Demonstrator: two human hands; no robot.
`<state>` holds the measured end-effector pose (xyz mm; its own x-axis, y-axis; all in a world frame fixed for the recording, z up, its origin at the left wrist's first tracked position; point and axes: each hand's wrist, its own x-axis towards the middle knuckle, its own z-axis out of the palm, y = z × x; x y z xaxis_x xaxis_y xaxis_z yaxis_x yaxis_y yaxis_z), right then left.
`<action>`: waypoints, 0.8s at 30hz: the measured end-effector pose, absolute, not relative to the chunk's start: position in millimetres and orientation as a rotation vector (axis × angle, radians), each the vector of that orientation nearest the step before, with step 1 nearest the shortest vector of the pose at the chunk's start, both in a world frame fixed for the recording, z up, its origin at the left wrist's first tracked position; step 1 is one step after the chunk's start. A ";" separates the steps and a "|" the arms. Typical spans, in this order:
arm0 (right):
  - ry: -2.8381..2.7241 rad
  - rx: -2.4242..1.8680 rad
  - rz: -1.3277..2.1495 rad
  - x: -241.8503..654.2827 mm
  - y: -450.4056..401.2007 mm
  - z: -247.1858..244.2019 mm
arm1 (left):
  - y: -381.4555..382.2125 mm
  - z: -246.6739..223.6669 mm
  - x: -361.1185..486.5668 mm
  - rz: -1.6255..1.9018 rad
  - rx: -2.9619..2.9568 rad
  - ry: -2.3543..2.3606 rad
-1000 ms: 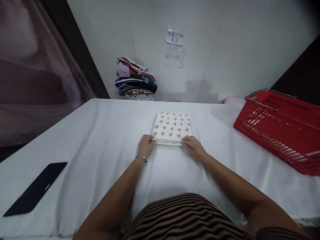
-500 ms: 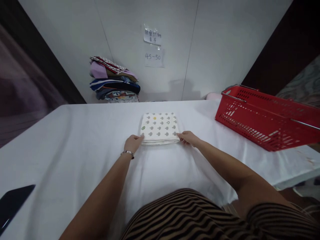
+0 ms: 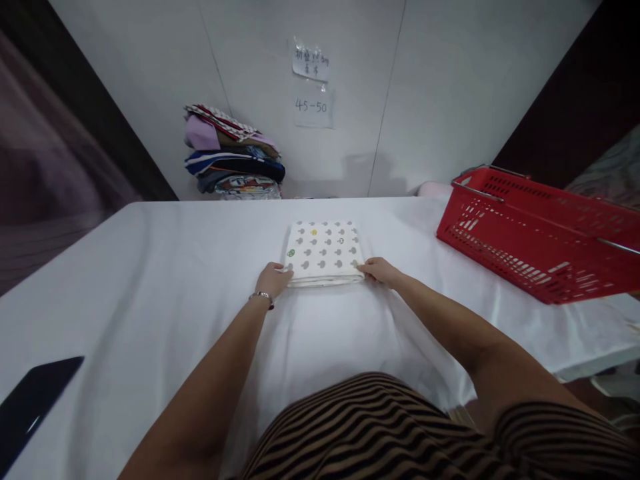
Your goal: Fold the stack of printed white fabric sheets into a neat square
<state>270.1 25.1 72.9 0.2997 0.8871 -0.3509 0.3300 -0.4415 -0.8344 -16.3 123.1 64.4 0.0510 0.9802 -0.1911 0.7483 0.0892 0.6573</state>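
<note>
A white cloth [image 3: 325, 250] with grey tree-like prints and a few yellow and green ones lies folded into a flat rectangle on the table. Its layered front fold faces me. My left hand [image 3: 273, 279] pinches the near left corner, thumb on top. At the near right corner, my right hand [image 3: 381, 271] grips the cloth between thumb and fingers. The fingertips under the fabric are partly hidden.
A white-covered table [image 3: 190, 267] spreads around the cloth. On the right stands a red plastic basket [image 3: 540, 233] with metal handles. Folded fabrics [image 3: 233, 157] are stacked by the back wall, below left of paper signs [image 3: 313, 107]. A dark flat device [image 3: 35, 407] lies front left.
The view has shifted slightly, so everything sits a little further right and higher. Both hands stay at the cloth's near corners, the left thumb now lying further over its corner.
</note>
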 end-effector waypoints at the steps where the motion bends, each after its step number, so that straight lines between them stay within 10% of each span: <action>1: -1.084 -1.935 1.111 269.4 24.2 74.0 | 123.5 63.6 -16.5 0.475 1.696 1.740; 24: -1.175 -2.024 1.154 274.8 27.8 72.2 | 134.6 66.2 -11.0 0.350 1.728 1.777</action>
